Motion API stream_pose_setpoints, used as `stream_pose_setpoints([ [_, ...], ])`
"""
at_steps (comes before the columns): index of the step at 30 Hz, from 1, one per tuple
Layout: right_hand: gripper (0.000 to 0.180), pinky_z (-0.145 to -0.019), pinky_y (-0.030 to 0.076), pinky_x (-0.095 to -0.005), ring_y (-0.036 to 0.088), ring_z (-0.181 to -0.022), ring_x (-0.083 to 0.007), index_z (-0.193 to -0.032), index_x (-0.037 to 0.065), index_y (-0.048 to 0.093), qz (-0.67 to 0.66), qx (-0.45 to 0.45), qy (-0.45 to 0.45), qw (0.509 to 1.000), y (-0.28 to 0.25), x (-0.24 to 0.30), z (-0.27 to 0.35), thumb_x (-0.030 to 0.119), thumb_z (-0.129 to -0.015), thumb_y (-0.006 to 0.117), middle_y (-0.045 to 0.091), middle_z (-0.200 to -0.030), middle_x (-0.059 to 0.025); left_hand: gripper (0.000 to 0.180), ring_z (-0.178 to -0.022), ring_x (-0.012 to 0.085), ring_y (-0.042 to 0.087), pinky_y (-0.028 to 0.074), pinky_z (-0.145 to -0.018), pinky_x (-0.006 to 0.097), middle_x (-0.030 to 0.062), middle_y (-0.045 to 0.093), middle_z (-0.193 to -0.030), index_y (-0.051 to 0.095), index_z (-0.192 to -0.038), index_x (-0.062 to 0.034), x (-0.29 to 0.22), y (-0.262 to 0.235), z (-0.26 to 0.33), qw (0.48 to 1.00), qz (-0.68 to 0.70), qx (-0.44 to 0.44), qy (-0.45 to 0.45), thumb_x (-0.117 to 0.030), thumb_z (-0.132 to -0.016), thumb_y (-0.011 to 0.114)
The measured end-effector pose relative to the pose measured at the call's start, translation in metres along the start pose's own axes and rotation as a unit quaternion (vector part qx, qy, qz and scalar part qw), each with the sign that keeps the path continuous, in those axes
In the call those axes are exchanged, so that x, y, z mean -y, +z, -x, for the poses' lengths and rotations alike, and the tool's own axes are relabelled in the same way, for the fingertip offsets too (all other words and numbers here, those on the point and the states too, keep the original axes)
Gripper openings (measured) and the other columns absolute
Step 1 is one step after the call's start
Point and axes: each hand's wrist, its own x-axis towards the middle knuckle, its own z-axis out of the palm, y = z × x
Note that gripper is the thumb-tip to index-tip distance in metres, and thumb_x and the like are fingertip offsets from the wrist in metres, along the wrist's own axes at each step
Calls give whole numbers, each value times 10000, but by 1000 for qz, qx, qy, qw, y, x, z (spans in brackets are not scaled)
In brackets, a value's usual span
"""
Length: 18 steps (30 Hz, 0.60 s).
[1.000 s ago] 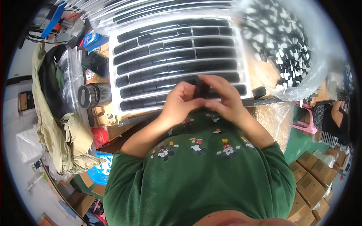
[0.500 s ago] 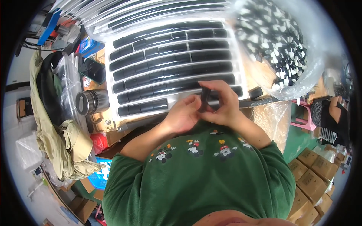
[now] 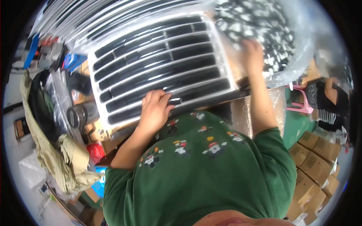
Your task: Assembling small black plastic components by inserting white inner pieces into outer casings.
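A white tray point(image 3: 230, 75) lies on the table, its long rows filled with glossy black cylindrical pieces point(image 3: 192, 56). At the tray's nearest row, my left hand point(image 3: 154, 109) is closed, thumb and fingers on a short black cylinder point(image 3: 175, 101) at that row. My right hand point(image 3: 253, 56) reaches over the near-left side of a clear plastic bag point(image 3: 301, 62) that holds many small black and white parts point(image 3: 277, 45). Motion smears its fingers, so I cannot make out whether they grip anything. A dark piece point(image 3: 243, 82) lies on the table beside the tray's right edge.
More stacked trays point(image 3: 75, 22) rise behind. At the left are a lidded jar point(image 3: 77, 116), a phone point(image 3: 81, 83) and a khaki jacket point(image 3: 41, 139). Cardboard boxes point(image 3: 315, 162) and a pink stool point(image 3: 301, 100) stand at the right, where another person point(image 3: 332, 98) is partly visible.
My hands were together on an upright black cylinder; now they are apart. My left hand has moved left to the near row, my right up to the bag. The view has shifted slightly.
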Motion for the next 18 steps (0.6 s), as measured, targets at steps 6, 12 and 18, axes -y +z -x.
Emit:
stream_pose_setpoints([
  [6,134,-724,523,-332,643,-821,-278,-887,60,669,-17,-7,7,1000,2,-33,-7,142,-782,681,655,-967,-122,340,-982,304,505,394,-813,412,117,550,-1023,589,-996,-32,15,-23,14,998,-30,-16,-52,-133,-703,730],
  [12,158,-706,496,-222,615,-763,-89,-944,15,682,-215,-61,190,956,-21,11,2,95,-809,702,670,-928,-41,348,-983,300,501,384,-812,386,89,533,-1008,601,-932,-56,33,-45,22,988,-43,98,-110,-139,-643,775],
  [18,278,-730,479,-228,592,-873,-118,-1062,7,651,-527,144,62,835,-76,143,33,-48,-789,647,637,-965,-69,321,-791,106,631,500,-717,256,73,683,-860,587,-933,-2,6,-34,10,936,287,-36,-201,-60,-695,795],
])
